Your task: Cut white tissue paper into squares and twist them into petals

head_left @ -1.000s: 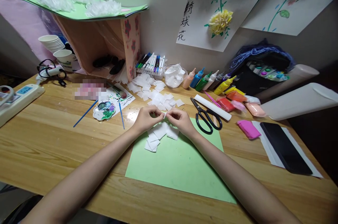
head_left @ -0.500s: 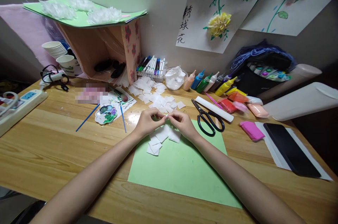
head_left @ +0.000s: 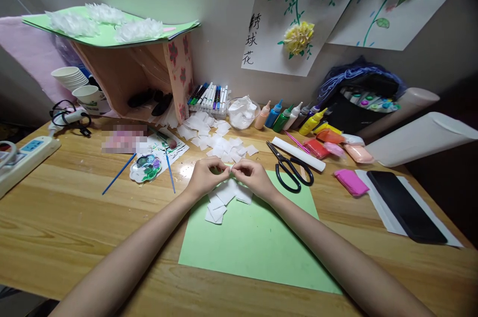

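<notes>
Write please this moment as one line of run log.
left hand: pinches small white piece | right hand: pinches same piece | below: paper squares on green sheet | near right hand: scissors

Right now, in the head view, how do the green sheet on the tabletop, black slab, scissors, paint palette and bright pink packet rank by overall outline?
1. green sheet, partly hidden by the arms
2. black slab
3. scissors
4. paint palette and bright pink packet: too alike to rank
</notes>
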The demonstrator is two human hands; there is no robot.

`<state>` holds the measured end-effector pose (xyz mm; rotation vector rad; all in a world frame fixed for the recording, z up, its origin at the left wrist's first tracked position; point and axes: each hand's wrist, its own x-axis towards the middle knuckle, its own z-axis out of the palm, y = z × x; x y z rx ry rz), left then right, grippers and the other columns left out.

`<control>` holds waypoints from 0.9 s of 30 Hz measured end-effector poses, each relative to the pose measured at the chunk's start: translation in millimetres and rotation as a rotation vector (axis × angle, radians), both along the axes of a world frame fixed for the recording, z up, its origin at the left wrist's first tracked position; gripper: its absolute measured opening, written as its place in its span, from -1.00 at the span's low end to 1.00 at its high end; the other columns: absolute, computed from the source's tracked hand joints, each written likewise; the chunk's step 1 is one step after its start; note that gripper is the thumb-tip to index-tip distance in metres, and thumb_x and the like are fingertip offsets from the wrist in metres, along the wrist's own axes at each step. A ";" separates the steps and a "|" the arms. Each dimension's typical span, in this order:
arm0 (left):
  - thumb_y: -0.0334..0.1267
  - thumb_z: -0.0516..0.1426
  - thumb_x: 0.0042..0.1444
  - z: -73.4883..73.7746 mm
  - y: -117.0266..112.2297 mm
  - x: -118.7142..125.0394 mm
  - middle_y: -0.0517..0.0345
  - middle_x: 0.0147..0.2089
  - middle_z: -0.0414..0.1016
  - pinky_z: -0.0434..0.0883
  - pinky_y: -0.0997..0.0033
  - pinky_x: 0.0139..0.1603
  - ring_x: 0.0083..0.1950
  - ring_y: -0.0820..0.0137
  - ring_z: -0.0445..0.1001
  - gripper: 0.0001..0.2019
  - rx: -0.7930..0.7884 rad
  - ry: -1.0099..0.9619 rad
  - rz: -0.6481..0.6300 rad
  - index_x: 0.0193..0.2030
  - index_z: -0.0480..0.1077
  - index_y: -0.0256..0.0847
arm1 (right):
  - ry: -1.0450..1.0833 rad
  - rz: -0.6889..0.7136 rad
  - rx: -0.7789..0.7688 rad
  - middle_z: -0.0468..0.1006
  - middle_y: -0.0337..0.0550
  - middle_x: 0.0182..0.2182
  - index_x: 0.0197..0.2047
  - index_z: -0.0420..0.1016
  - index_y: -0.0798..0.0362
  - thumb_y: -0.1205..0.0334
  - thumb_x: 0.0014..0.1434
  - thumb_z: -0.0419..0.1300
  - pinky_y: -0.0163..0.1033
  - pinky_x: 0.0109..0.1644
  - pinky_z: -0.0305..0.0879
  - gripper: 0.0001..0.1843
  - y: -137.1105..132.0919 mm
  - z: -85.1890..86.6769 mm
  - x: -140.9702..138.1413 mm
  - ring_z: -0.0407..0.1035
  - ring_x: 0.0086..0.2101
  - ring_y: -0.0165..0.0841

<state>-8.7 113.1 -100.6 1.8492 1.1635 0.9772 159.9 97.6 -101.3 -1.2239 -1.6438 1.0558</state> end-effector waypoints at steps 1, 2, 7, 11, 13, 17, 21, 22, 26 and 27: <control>-0.23 0.19 0.00 0.2 0.0 0.1 0.13 -0.49 0.47 0.28 0.48 -0.37 -0.42 0.46 0.37 -0.81 -0.002 -0.002 0.000 -0.52 0.46 -0.29 | -0.001 -0.002 0.002 0.38 -0.21 -0.54 -0.44 0.54 0.12 0.20 0.05 0.19 -0.32 -0.43 0.11 -0.82 0.0 -0.1 -0.1 0.18 -0.50 -0.44; -0.22 0.19 0.00 0.4 0.0 0.2 0.13 -0.49 0.47 0.28 0.48 -0.37 -0.43 0.46 0.37 -0.81 -0.002 -0.005 0.001 -0.53 0.46 -0.29 | -0.002 -0.004 0.003 0.38 -0.21 -0.54 -0.44 0.54 0.12 0.20 0.05 0.19 -0.32 -0.43 0.11 -0.82 0.0 -0.3 -0.1 0.18 -0.50 -0.45; -0.22 0.19 0.00 1.3 -0.5 0.2 0.12 -0.49 0.46 0.28 0.48 -0.39 -0.43 0.46 0.36 -0.80 0.004 -0.018 0.000 -0.53 0.45 -0.29 | -0.004 0.006 -0.007 0.40 -0.19 -0.52 -0.44 0.52 0.13 0.19 0.05 0.19 -0.31 -0.41 0.12 -0.82 0.4 -0.5 0.6 0.21 -0.49 -0.43; -0.21 0.19 0.01 1.4 -0.3 0.0 0.13 -0.49 0.46 0.28 0.48 -0.38 -0.42 0.46 0.36 -0.81 0.007 -0.010 -0.008 -0.52 0.45 -0.28 | 0.010 0.004 -0.012 0.39 -0.20 -0.53 -0.45 0.50 0.13 0.18 0.05 0.19 -0.32 -0.43 0.11 -0.81 1.1 -0.6 1.6 0.19 -0.50 -0.44; -0.19 0.19 0.01 1.6 -0.1 0.2 0.13 -0.49 0.46 0.28 0.48 -0.38 -0.43 0.45 0.36 -0.79 -0.003 -0.006 -0.009 -0.53 0.45 -0.28 | 0.028 0.000 -0.010 0.38 -0.22 -0.54 -0.46 0.50 0.13 0.17 0.05 0.20 -0.32 -0.45 0.10 -0.81 1.3 -0.8 1.8 0.17 -0.51 -0.46; -0.18 0.18 0.01 1.9 0.1 0.7 0.11 -0.47 0.47 0.28 0.47 -0.37 -0.42 0.45 0.37 -0.78 -0.025 -0.017 -0.008 -0.52 0.46 -0.28 | 0.051 0.002 -0.009 0.39 -0.21 -0.53 -0.46 0.51 0.13 0.17 0.05 0.21 -0.32 -0.45 0.10 -0.80 1.3 -1.4 1.8 0.18 -0.51 -0.46; -0.19 0.18 0.03 1.4 0.5 0.1 0.12 -0.46 0.48 0.29 0.47 -0.36 -0.41 0.45 0.38 -0.79 -0.031 -0.022 -0.024 -0.49 0.47 -0.28 | 0.058 0.005 -0.015 0.40 -0.20 -0.52 -0.45 0.51 0.12 0.15 0.06 0.20 -0.32 -0.44 0.10 -0.80 1.7 -2.5 2.3 0.20 -0.50 -0.45; -0.19 0.18 0.04 1.2 0.6 -0.2 0.12 -0.46 0.49 0.29 0.48 -0.36 -0.40 0.45 0.38 -0.80 -0.031 -0.020 -0.029 -0.49 0.48 -0.28 | 0.059 0.008 -0.020 0.40 -0.20 -0.51 -0.44 0.51 0.12 0.14 0.06 0.20 -0.32 -0.44 0.10 -0.79 2.0 -2.9 2.5 0.20 -0.50 -0.44; -0.20 0.17 0.06 1.0 0.7 -0.3 0.12 -0.43 0.50 0.29 0.48 -0.34 -0.38 0.44 0.39 -0.81 -0.038 -0.024 -0.033 -0.45 0.49 -0.27 | 0.045 0.006 -0.006 0.40 -0.19 -0.49 -0.41 0.52 0.11 0.15 0.08 0.20 -0.31 -0.43 0.11 -0.81 3.0 -4.1 3.6 0.22 -0.47 -0.43; -0.19 0.17 0.06 1.1 0.8 -0.2 0.12 -0.42 0.51 0.29 0.48 -0.33 -0.37 0.44 0.40 -0.81 -0.043 -0.029 -0.033 -0.44 0.49 -0.27 | 0.038 0.004 0.006 0.39 -0.19 -0.49 -0.41 0.52 0.10 0.16 0.09 0.19 -0.30 -0.42 0.11 -0.81 3.1 -4.2 3.7 0.22 -0.47 -0.43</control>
